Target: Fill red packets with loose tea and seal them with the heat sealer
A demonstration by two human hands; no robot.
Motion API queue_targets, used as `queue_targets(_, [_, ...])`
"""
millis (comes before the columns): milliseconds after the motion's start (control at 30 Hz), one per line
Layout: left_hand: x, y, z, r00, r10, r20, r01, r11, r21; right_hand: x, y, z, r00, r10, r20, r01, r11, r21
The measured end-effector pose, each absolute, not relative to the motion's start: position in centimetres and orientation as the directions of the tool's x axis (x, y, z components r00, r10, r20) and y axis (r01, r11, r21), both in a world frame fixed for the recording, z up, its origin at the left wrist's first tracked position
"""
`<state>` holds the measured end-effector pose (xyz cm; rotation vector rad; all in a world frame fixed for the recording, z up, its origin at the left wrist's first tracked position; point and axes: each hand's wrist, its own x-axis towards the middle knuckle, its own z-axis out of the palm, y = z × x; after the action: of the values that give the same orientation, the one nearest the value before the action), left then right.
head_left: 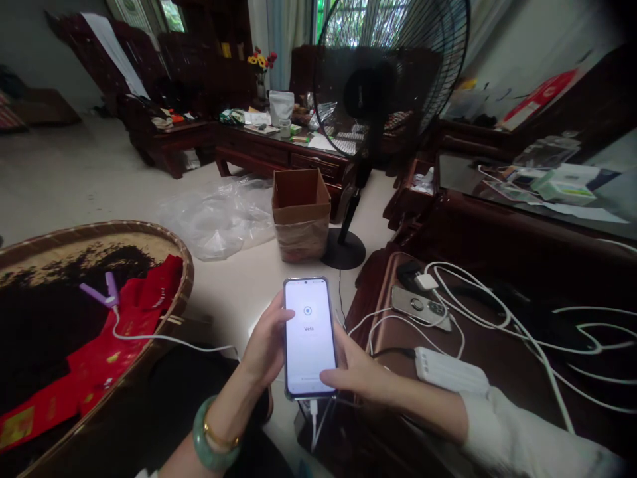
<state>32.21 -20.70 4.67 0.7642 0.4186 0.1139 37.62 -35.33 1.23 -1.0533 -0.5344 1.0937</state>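
A smartphone [309, 345] with a lit white screen stands upright between my hands, a round logo and the word "Vela" on it. My left hand [266, 342] grips its left edge, thumb at the screen's upper left. My right hand [355, 365] holds the lower right edge, with the thumb over the bottom of the screen. A white charging cable [314, 411] is plugged into the phone's lower end. The fingers behind the phone are hidden. A green bangle [200, 435] and a gold band circle my left wrist.
On the left, a round woven tray [186, 272] holds dark loose material, red packets [144, 302] and a purple clip-like device [107, 292]. A cardboard box [301, 226], plastic sheeting [219, 219] and a standing fan [348, 245] are ahead. Right, another phone [415, 302], a power bank [450, 372] and cables lie on the wooden seat.
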Motion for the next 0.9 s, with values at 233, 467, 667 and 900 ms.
queue_targets(233, [32.16,-20.67,4.80,0.911,0.233,-0.341,0.066,0.734,0.676,37.72,-35.30,0.87,0.394,0.912,-0.111,-0.390,0.057,-0.919])
queue_targets(467, [32.08,-20.70,4.72,0.919,0.229,-0.321,0.071,0.705,0.706,37.54,-35.35,1.10,0.406,0.900,-0.156,-0.489,0.070,-0.870])
queue_targets(667, [32.05,-20.82,4.75,0.919,0.230,-0.320,0.071,0.704,0.707,37.23,-35.21,1.33,0.487,0.839,-0.243,-0.491,0.033,-0.871])
queue_targets(900, [32.17,-21.03,4.66,0.922,0.227,-0.314,0.071,0.698,0.713,37.00,-35.02,1.22,0.535,0.784,-0.314,-0.519,0.012,-0.855])
